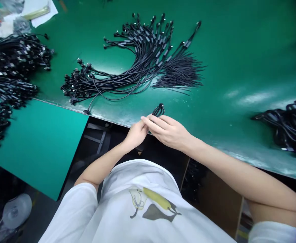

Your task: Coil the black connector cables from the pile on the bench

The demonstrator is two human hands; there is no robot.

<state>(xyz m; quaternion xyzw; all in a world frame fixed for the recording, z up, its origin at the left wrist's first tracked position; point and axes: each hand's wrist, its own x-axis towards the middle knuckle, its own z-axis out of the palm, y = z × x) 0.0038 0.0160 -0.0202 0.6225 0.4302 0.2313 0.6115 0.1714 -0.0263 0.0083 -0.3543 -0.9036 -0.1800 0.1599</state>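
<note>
My left hand [135, 134] and my right hand [168, 130] meet at the front edge of the green table [239, 67]. Between them they hold a small coiled black cable [158, 110], whose loop sticks up past my right fingers. My right hand lies over the coil, and my left hand grips it from below. Beyond my hands, a fanned-out pile of black cables with connectors [137, 60] lies on the table.
Large heaps of black cables lie at the far left [11, 67] and at the right edge [289, 125]. White papers and bags [31, 13] sit at the top left. A lower teal surface [36, 145] juts out on the left.
</note>
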